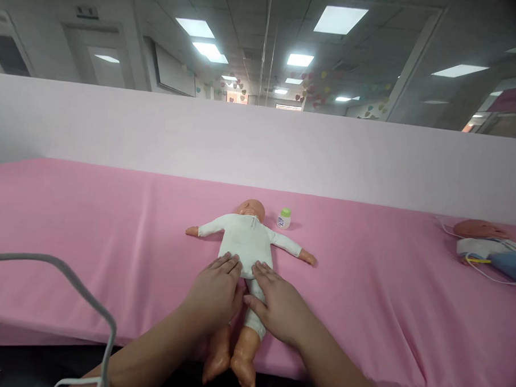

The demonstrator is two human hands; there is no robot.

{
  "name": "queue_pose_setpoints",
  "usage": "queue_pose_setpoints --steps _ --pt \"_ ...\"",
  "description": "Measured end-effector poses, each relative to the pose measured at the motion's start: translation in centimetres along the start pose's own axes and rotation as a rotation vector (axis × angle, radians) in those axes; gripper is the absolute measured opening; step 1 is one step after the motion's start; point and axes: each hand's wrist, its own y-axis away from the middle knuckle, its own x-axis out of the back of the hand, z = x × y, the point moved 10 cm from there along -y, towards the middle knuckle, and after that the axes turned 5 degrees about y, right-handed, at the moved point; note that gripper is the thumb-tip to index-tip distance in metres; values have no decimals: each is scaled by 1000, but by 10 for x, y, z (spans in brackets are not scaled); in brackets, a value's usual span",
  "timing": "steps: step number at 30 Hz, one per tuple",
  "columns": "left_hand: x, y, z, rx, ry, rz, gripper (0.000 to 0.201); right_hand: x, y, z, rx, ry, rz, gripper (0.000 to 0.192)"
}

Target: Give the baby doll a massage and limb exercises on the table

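A baby doll [247, 238] in a white cloth body lies on its back, arms spread, head toward the wall and feet at the table's near edge. My left hand [216, 287] rests with stretched fingers on the lower left of its belly. On the lower right of the belly lies my right hand [279, 300], fingers flat and thumb out over the doll's leg. Neither hand is wrapped round anything. Beside the doll's head stands a small clear bottle [284, 218] with a green cap. My hands partly cover the doll's hips and upper legs.
Pink cloth [89, 226] covers the long table. A second doll [481, 229] with blue and white clothing and thin tubes lies at the far right. A grey cable [66, 271] curves through the left foreground. Behind runs a low white wall [243, 147] below glass.
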Motion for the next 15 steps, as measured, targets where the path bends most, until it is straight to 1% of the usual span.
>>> queue_pose_setpoints --steps 2,5,7,11,13,15 --pt "-3 -3 0 12 11 -22 48 -2 -2 0 -1 13 -4 71" --pt "-6 -6 -7 52 43 -54 46 -1 -5 -3 17 19 -8 65" --pt "-5 -8 -9 57 56 -57 43 2 -6 -3 26 17 -5 62" --pt "9 -17 -7 7 29 12 30 15 -8 -3 41 20 32 58" --pt "16 -23 -4 -42 -6 66 31 23 -12 -2 37 25 59 57" --pt "18 -29 -1 -88 -29 97 34 28 -16 -1 29 36 72 58"
